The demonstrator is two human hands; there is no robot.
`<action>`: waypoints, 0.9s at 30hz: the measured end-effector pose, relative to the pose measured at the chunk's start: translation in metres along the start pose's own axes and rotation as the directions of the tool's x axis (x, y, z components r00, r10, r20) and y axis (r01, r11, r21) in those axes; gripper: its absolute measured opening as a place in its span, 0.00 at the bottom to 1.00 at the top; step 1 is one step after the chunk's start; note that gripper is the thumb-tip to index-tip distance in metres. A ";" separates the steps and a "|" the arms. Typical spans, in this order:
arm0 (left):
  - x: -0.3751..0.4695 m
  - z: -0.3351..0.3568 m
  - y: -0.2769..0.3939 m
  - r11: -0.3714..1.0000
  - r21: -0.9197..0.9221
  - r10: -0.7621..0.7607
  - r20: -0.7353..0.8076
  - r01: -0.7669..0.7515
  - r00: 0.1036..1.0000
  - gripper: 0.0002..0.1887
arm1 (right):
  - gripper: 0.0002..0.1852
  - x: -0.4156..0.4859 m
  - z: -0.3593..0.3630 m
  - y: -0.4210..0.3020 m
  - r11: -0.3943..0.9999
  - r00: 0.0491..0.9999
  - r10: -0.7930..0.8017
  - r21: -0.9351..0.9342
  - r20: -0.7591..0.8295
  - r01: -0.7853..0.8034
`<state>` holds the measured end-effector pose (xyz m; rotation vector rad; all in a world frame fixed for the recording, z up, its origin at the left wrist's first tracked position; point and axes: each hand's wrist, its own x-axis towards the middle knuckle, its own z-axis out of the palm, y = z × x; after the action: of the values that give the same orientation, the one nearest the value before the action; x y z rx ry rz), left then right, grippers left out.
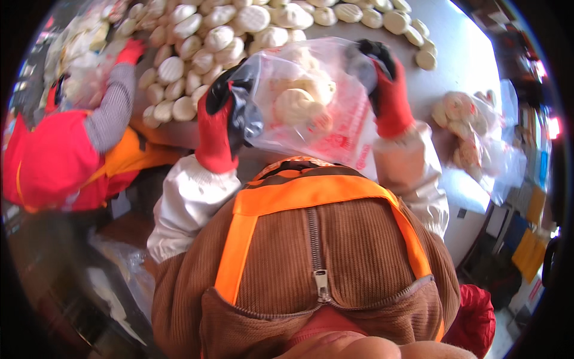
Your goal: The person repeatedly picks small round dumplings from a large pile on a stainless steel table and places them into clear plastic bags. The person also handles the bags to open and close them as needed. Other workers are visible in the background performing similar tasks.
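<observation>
A clear plastic bag with red printing is stretched between my hands above the table. Inside it lie several pale buns. My left hand, in a red glove with black-coated fingers, grips the bag's left side. On the opposite side, my right hand, gloved the same way, holds the bag's upper right edge. Just beyond the bag and to its left is a large pile of pale round buns, some with pleated tops and others showing flat, marked undersides.
Filled plastic bags of buns lie on the metal table at the right. A row of loose buns curves along the far side. At left, a co-worker in a red garment reaches with red gloves among plastic bags.
</observation>
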<state>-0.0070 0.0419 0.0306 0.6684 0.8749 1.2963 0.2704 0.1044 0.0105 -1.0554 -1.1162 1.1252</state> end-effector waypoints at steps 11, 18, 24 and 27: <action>0.021 0.001 -0.007 0.021 0.868 0.371 0.454 -0.496 0.810 0.17 | 0.46 0.100 -0.219 0.131 0.475 0.781 -0.427 -0.848 -0.455 -0.235; 0.015 0.017 -0.008 0.858 0.479 0.195 0.032 -0.186 0.980 0.20 | 0.44 0.161 -0.321 0.175 0.224 0.921 0.106 -0.893 -0.375 -0.389; 0.023 0.024 -0.005 0.267 0.862 0.377 0.319 -0.431 0.870 0.21 | 0.29 0.090 -0.216 0.103 0.990 0.965 0.138 0.011 -0.223 -0.139; 0.021 0.019 -0.015 0.588 0.760 0.268 0.137 -0.275 0.954 0.21 | 0.29 0.037 -0.137 0.001 0.973 0.947 -0.152 0.212 0.283 0.093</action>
<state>0.0180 0.0611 0.0251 1.5510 1.3859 1.1370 0.4087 0.1319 -0.0047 -0.6661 -1.2591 1.2929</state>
